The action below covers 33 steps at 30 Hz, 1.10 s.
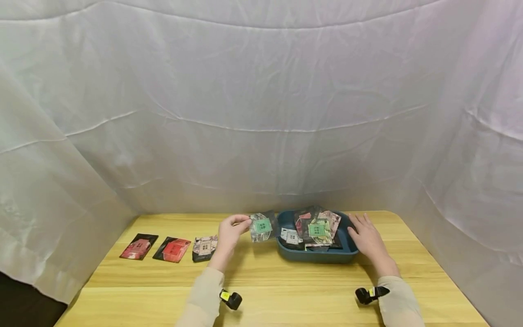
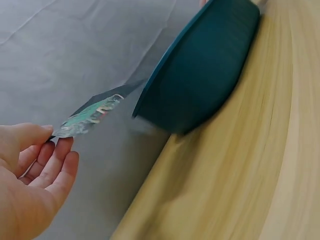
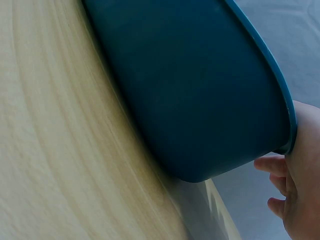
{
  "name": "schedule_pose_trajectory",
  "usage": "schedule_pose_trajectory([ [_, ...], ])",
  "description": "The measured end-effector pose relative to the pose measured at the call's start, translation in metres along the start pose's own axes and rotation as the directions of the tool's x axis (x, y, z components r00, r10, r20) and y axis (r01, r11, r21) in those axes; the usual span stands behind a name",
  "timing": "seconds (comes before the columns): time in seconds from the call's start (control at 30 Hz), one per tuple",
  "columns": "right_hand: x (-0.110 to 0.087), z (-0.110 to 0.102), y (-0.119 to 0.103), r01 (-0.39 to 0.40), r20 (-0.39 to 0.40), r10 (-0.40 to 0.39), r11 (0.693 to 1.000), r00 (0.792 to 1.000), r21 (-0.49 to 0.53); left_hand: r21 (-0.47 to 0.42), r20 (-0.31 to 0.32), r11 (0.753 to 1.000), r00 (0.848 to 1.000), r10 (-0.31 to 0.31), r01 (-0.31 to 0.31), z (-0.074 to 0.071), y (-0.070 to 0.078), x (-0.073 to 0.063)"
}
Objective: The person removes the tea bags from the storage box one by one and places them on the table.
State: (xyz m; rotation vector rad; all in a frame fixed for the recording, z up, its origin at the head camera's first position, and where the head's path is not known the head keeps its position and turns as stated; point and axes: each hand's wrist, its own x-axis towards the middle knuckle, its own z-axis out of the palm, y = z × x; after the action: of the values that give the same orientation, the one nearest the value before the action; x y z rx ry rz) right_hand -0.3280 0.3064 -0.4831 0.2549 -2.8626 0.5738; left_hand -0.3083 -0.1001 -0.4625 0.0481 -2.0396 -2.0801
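In the head view my left hand [image 1: 229, 234] pinches a dark sachet with a green label [image 1: 261, 225] by its left edge, between thumb and fingertips. The sachet is raised at the left end of a blue plastic bin [image 1: 318, 258]. The left wrist view shows this sachet [image 2: 92, 115] tilted, nearly edge-on. My right hand [image 1: 369, 238] holds the bin's right end, thumb over the rim and the other fingers outside. Several sachets lie in the bin, including a green-labelled one [image 1: 318, 230] on top and a white-labelled one [image 1: 291, 237] at the left.
Left of my left hand, three sachets lie in a row on the wooden table [image 1: 294, 299]: a pink-labelled one [image 1: 139, 246], a red-labelled one [image 1: 171, 249] and a pale-labelled one [image 1: 204, 247]. Grey-white cloth [image 1: 261, 113] hangs behind the table and at both sides.
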Motion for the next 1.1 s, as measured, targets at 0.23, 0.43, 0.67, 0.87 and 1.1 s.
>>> schedule_pose_trajectory([
  [0.23, 0.0, 0.001, 0.002, 0.009, -0.004, -0.009, 1.0, 1.0, 0.004, 0.078, -0.039, 0.996, 0.998, -0.046, 0.049, -0.033, 0.0, 0.001],
  [0.43, 0.0, 0.0, 0.003, 0.002, 0.005, -0.002, 1.0, 1.0, 0.007, 0.238, -0.049, 0.966, 0.994, -0.097, 0.106, -0.05, -0.006, 0.002],
  [0.67, 0.001, 0.0, 0.003, 0.001, 0.0, -0.001, 1.0, 1.0, 0.015, 0.371, -0.051, 0.921, 0.993, -0.108, 0.119, -0.059, -0.012, 0.002],
  [0.87, 0.001, 0.0, 0.002, 0.001, 0.003, -0.001, 1.0, 1.0, 0.016, 0.409, -0.047, 0.903, 0.992, -0.119, 0.128, -0.061, -0.018, 0.0],
  [1.1, 0.0, 0.001, 0.003, 0.0, 0.004, 0.0, 1.0, 1.0, 0.013, 0.403, -0.057, 0.905, 0.99, -0.126, 0.138, -0.063, -0.022, -0.001],
])
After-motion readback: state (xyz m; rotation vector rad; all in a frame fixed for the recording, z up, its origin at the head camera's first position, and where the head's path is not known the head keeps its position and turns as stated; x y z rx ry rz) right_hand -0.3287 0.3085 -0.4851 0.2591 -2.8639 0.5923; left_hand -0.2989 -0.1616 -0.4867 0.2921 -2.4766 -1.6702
